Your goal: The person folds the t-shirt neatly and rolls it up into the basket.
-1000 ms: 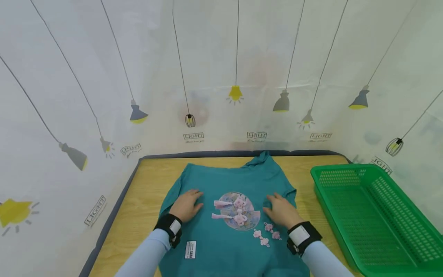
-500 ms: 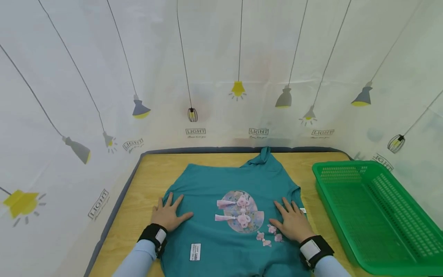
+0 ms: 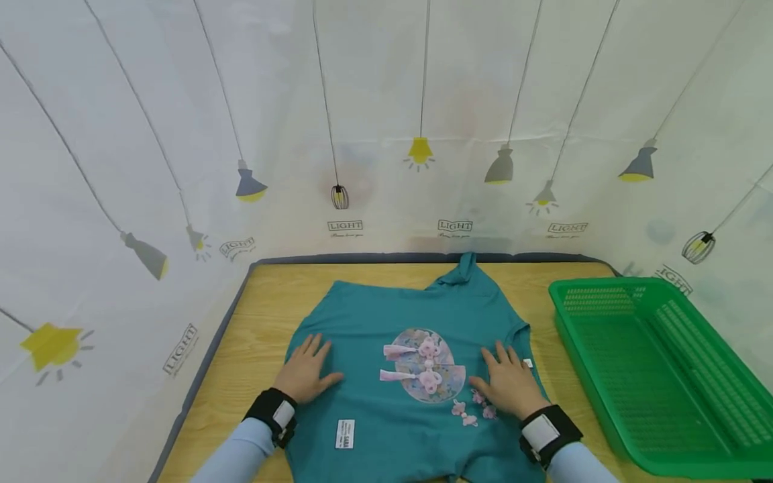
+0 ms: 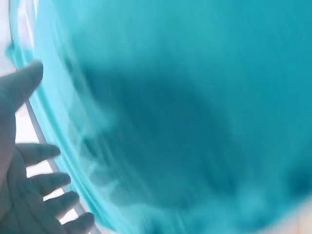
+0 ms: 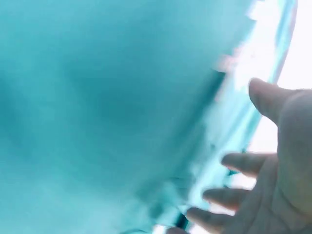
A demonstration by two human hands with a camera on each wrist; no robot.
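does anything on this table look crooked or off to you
Yes, mildly: the teal garment isn't lying evenly. Its far right corner is bunched up and sticks out, while the far left corner lies flatter. Its near edge also looks rumpled. I see nothing spilled or plainly damaged.

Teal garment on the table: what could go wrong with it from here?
The bunched far right corner of the teal garment could end up creased if it isn't smoothed out.
The small pink knots lie close to the right hand, so a sideways sweep might catch them.
The lower edge looks rumpled, so tugging there might pull the garment crooked.
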